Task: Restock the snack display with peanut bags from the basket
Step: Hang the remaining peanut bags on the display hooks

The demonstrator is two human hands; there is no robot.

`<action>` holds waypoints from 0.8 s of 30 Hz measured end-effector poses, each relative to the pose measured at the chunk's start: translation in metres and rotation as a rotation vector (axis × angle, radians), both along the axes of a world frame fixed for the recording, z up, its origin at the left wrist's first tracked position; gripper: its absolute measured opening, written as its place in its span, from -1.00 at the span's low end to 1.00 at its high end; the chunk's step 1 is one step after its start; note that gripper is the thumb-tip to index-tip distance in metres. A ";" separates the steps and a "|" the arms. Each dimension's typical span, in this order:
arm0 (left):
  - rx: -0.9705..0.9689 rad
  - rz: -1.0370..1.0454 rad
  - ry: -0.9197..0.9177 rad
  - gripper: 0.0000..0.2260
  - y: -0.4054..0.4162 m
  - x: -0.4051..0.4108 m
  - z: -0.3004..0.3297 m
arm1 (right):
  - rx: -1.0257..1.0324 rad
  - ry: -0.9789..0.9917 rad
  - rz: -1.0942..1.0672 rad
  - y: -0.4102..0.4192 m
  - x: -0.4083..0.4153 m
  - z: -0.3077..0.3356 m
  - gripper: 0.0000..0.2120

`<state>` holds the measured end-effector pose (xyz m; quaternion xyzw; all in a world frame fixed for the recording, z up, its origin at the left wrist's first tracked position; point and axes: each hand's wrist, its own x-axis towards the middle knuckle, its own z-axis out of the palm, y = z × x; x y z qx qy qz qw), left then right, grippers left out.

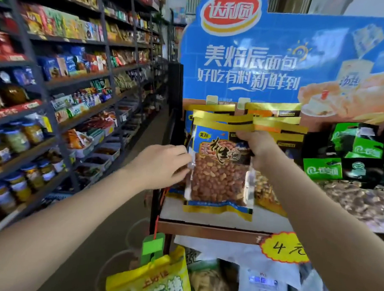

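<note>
A peanut bag [218, 180] with a blue and gold top and a clear window full of peanuts stands upright at the front of the snack display shelf [209, 229]. My left hand [161, 166] pinches its left edge. My right hand [258, 149] grips its upper right corner. Behind it several more gold-topped peanut bags [276, 125] stand in rows, partly hidden by the front bag and my right hand. The basket is not in view.
A blue cardboard sign [269, 60] rises behind the shelf. Green and black packs [355, 149] sit to the right. A yellow price tag [285, 248] hangs on the shelf front. Yellow candy bags [157, 281] lie below. Long stocked shelves [56, 93] line the aisle on the left.
</note>
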<state>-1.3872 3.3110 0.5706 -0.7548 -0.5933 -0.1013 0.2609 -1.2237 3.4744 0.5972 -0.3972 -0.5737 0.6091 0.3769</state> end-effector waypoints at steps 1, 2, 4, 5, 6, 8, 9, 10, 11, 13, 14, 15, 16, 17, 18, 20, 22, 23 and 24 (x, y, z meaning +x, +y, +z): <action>-0.026 -0.003 0.013 -0.66 0.001 0.001 -0.007 | 0.024 -0.048 -0.032 -0.003 -0.008 -0.011 -0.92; -0.045 -0.009 0.028 -0.66 0.002 0.002 -0.014 | 0.081 -0.112 -0.065 -0.007 -0.015 -0.023 -0.89; -0.089 -0.008 0.033 -0.67 0.002 0.005 -0.025 | 0.270 -0.297 -0.129 -0.018 -0.024 -0.044 -0.76; -0.103 -0.008 0.031 -0.68 0.002 0.006 -0.029 | 0.385 -0.421 -0.158 -0.022 -0.025 -0.052 -0.69; -0.112 -0.013 0.028 -0.68 0.002 0.007 -0.032 | 0.505 -0.544 -0.182 -0.025 -0.024 -0.058 -0.60; -0.125 -0.039 0.014 -0.67 0.001 0.008 -0.036 | 0.685 -0.736 -0.247 -0.028 -0.017 -0.062 -0.44; -0.137 -0.052 0.012 -0.65 0.000 0.008 -0.036 | 0.735 -0.769 -0.272 -0.028 -0.012 -0.057 -0.41; -0.141 -0.064 0.012 -0.64 0.000 0.007 -0.035 | 0.771 -0.774 -0.283 -0.028 -0.007 -0.051 -0.41; -0.138 -0.071 0.004 -0.63 -0.001 0.006 -0.035 | 0.803 -0.765 -0.284 -0.028 -0.002 -0.045 -0.45; -0.113 -0.072 -0.031 -0.60 0.000 0.004 -0.032 | 0.848 -0.760 -0.257 -0.023 0.007 -0.033 -0.56; -0.107 -0.063 -0.049 -0.57 0.000 0.003 -0.029 | 0.859 -0.772 -0.221 -0.020 0.009 -0.027 -0.61; -0.113 -0.042 -0.066 -0.53 0.001 0.005 -0.027 | 0.863 -0.789 -0.165 -0.016 0.010 -0.022 -0.64; -0.142 -0.013 -0.067 -0.47 0.002 0.008 -0.025 | 0.870 -0.811 -0.097 -0.011 0.009 -0.017 -0.66; -0.185 0.021 -0.055 -0.41 0.002 0.010 -0.025 | 0.886 -0.838 -0.024 -0.007 0.005 -0.013 -0.67; -0.228 0.051 -0.040 -0.35 0.004 0.012 -0.028 | 0.906 -0.864 0.048 -0.001 -0.001 -0.009 -0.67; -0.293 0.093 -0.029 -0.22 0.009 0.016 -0.031 | 0.913 -0.891 0.158 0.009 -0.015 -0.005 -0.66; -0.328 0.131 -0.049 -0.11 0.014 0.017 -0.033 | 0.921 -0.918 0.249 0.018 -0.030 -0.005 -0.62; -0.340 0.145 -0.059 -0.08 0.018 0.017 -0.032 | 0.920 -0.936 0.283 0.022 -0.036 -0.006 -0.61; -0.346 0.157 -0.056 -0.07 0.021 0.016 -0.032 | 0.913 -0.954 0.299 0.027 -0.042 -0.008 -0.61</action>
